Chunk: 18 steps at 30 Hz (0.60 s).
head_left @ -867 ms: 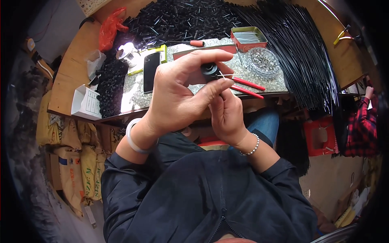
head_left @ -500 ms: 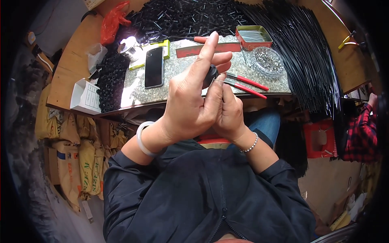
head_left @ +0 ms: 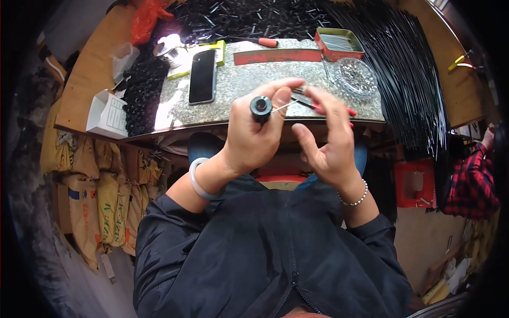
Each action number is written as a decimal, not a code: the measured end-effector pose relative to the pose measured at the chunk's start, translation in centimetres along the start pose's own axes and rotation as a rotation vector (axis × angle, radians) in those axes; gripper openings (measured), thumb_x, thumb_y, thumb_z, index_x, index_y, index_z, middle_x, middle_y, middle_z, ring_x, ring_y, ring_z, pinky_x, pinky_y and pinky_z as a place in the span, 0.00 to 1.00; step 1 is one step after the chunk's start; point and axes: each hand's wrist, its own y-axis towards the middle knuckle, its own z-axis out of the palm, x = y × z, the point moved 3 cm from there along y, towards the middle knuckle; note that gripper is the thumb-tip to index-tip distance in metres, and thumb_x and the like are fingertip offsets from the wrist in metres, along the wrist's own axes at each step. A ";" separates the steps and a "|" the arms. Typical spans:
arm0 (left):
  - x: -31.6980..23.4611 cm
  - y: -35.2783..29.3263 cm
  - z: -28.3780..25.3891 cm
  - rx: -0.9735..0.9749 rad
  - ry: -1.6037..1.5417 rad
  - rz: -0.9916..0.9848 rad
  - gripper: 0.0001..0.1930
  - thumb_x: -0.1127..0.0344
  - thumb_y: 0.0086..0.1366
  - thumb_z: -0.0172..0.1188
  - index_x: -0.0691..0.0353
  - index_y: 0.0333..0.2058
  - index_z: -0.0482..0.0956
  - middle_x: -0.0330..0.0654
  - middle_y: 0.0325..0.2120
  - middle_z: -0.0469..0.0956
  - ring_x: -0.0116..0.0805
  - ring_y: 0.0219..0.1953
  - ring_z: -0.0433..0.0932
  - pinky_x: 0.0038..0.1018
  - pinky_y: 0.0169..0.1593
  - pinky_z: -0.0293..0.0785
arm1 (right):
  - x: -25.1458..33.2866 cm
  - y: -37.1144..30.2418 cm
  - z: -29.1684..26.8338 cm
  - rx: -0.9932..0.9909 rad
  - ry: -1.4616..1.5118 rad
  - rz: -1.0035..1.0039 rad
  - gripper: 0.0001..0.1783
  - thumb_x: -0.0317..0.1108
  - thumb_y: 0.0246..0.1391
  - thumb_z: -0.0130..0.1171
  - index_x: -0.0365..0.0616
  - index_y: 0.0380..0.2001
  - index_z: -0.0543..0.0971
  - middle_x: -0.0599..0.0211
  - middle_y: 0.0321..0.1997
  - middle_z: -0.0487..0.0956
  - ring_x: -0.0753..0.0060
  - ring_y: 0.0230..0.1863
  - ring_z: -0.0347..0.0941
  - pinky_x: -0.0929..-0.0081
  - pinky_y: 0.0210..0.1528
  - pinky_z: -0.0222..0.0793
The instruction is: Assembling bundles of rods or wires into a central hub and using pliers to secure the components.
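Observation:
My left hand (head_left: 245, 139) is closed around a short black cylinder (head_left: 261, 106), with its round, hollow-looking end facing up. A thin, pale wire (head_left: 282, 107) sticks out to the right from beside the cylinder, past my left thumb. To its right, my right hand (head_left: 336, 151) is open, thumb and fingers spread, and appears to hold nothing. Behind that hand, red-handled pliers (head_left: 316, 108) rest on the speckled work surface (head_left: 249, 74), partly covered by the fingers.
At the left lie a black phone (head_left: 202, 77) and a small white box (head_left: 107, 114). Right of centre are a tin (head_left: 358, 52) and a clear dish (head_left: 352, 79) of small metal parts. Black rods (head_left: 408, 79) cover the right side; black parts (head_left: 238, 21) are heaped behind.
My hands have come apart: the right has moved right and opened. The left has tilted the black cylinder so its round end shows, with the wire still beside it.

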 end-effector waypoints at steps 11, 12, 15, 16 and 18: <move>2.4 -0.4 -0.7 -0.002 0.127 0.012 0.17 0.63 0.68 0.44 0.69 0.48 0.71 0.36 0.20 0.72 0.19 0.23 0.68 0.17 0.28 0.63 | -1.4 -0.1 0.6 -0.011 -0.043 -0.172 0.16 0.27 0.41 0.65 0.43 0.27 0.66 0.61 0.28 0.70 0.60 0.29 0.65 0.69 0.32 0.63; 2.6 -0.3 -1.4 -0.027 0.030 -0.140 0.17 0.63 0.69 0.44 0.69 0.48 0.72 0.29 0.12 0.67 0.14 0.16 0.62 0.14 0.21 0.57 | -3.8 -0.7 0.3 0.060 -0.207 -0.082 0.17 0.29 0.40 0.66 0.41 0.28 0.66 0.60 0.28 0.70 0.60 0.30 0.66 0.69 0.32 0.64; 2.4 -0.1 -1.6 -0.065 0.002 -0.091 0.17 0.62 0.69 0.43 0.69 0.47 0.72 0.26 0.10 0.60 0.12 0.13 0.56 0.14 0.18 0.50 | -9.6 -1.9 -0.1 0.128 -0.553 -0.079 0.14 0.36 0.45 0.63 0.41 0.30 0.70 0.60 0.33 0.71 0.56 0.38 0.66 0.64 0.38 0.64; 2.5 -0.1 -1.9 -0.080 -0.016 -0.065 0.17 0.62 0.69 0.43 0.69 0.47 0.73 0.24 0.09 0.57 0.10 0.12 0.53 0.14 0.16 0.47 | -10.4 -2.0 0.2 0.178 -0.645 -0.128 0.13 0.37 0.46 0.61 0.42 0.30 0.71 0.60 0.34 0.71 0.54 0.40 0.66 0.64 0.40 0.64; 2.7 0.0 -2.2 -0.081 0.003 -0.052 0.17 0.63 0.69 0.43 0.69 0.47 0.73 0.24 0.09 0.57 0.10 0.12 0.53 0.13 0.16 0.46 | -10.7 -2.1 0.6 0.226 -0.649 -0.126 0.11 0.36 0.47 0.60 0.43 0.30 0.71 0.60 0.35 0.71 0.55 0.39 0.67 0.64 0.38 0.65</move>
